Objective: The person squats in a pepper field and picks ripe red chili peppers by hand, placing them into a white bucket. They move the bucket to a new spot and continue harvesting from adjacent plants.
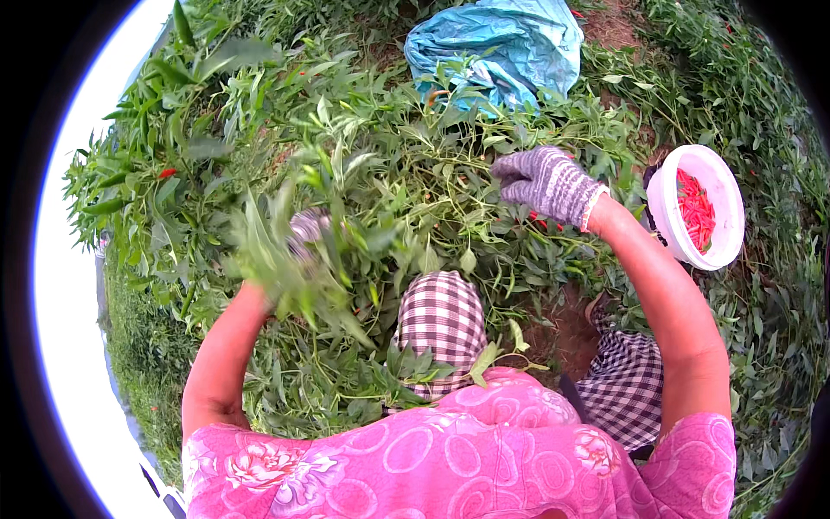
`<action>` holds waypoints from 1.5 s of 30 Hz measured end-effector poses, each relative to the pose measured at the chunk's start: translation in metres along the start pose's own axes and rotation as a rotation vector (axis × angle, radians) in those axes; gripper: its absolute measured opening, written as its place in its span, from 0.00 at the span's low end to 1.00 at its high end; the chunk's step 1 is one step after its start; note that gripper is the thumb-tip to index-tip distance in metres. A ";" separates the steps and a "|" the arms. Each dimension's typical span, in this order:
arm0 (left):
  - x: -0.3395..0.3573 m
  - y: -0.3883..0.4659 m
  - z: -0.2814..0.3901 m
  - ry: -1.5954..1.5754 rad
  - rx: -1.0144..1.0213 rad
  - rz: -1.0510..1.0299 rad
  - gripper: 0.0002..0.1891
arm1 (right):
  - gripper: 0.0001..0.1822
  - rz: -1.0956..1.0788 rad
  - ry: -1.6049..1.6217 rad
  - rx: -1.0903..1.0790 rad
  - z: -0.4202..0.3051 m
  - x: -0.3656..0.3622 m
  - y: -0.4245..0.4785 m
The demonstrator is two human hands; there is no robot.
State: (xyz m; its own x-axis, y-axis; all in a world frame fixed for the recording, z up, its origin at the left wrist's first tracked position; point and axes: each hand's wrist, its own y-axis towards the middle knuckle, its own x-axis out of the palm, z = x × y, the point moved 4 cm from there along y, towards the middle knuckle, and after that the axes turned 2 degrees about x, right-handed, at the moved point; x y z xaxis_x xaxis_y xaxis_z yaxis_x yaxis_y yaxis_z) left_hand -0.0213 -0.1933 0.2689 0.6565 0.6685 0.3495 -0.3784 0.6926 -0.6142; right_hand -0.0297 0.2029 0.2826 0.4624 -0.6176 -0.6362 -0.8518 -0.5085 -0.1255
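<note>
My left hand (308, 232), in a grey and white knitted glove, is among blurred leafy chilli branches (285, 259) that partly hide it; its grip cannot be made out. To the right, my right hand (545, 181) in a matching glove is over the chilli plants (447, 188), fingers pointing left and bunched, their tips hard to see. A few red chillies (543, 222) show in the leaves just below it. Right of my right forearm, a white plastic bucket (661, 194) tilts towards me with many red chillies (695, 211) inside.
A crumpled blue plastic sack (499, 45) lies on the plants ahead. Chilli plants with green pods (107, 206) rise at the left. My knee in checked cloth (444, 308) is between my arms, with leaves against it. Bare soil (557, 331) shows right of the knee.
</note>
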 end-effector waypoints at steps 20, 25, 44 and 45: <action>0.112 -0.020 0.080 1.564 0.436 0.654 0.11 | 0.17 0.066 -0.156 0.312 0.087 0.108 -0.002; 0.184 0.083 0.170 0.779 0.576 0.553 0.12 | 0.12 -0.010 -0.265 0.462 0.125 0.110 0.005; 0.110 0.240 -0.007 1.812 0.036 0.015 0.14 | 0.12 -0.011 -0.143 0.591 0.143 0.156 0.027; 0.113 0.244 -0.006 1.828 0.029 0.028 0.14 | 0.12 -0.012 -0.143 0.591 0.149 0.158 0.027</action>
State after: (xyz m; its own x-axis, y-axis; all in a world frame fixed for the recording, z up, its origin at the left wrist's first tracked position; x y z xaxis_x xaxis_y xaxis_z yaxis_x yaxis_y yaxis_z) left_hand -0.0350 0.0498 0.1541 0.4504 -0.4080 -0.7941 -0.3972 0.7050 -0.5875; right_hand -0.0166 0.1809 0.0655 0.4704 -0.5062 -0.7229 -0.8579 -0.0706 -0.5089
